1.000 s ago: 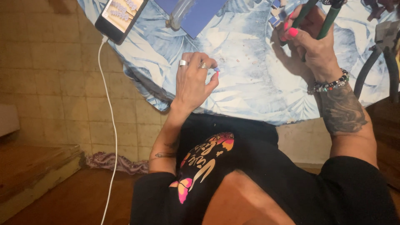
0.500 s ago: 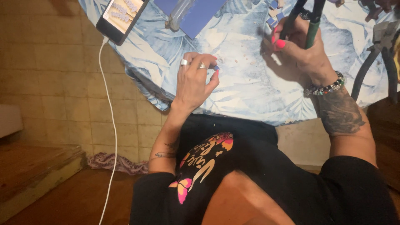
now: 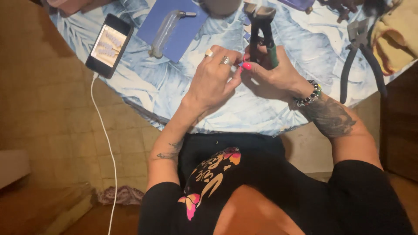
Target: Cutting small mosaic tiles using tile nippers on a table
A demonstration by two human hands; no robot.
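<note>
Near the top middle of the frame the right hand (image 3: 278, 72) is closed around the handles of a pair of pliers (image 3: 262, 32), their nose pointing toward the upper edge of the frame, while the left hand (image 3: 215, 78) pinches thumb and fingertips together right against the right hand's fingers. Whatever small piece sits between the fingertips is too tiny to make out, and that is the first risk: a piece that small could slip from the pinch and vanish against the busy blue leaf-patterned tablecloth (image 3: 183, 100) or drop off the table edge to the tiled floor (image 3: 56, 109) at the left. The two hands are touching, so if the pliers close or twist off line they could nip a fingertip. A second pair of pliers (image 3: 361, 61) lies at the upper right near the edge of the table, close to the right forearm; a backward sweep of that arm could knock it off. At the upper left a phone (image 3: 109, 45) rests at the rim of the table with its white cable (image 3: 106, 143) hanging down, and a snag on the cable could drag it over.
</note>
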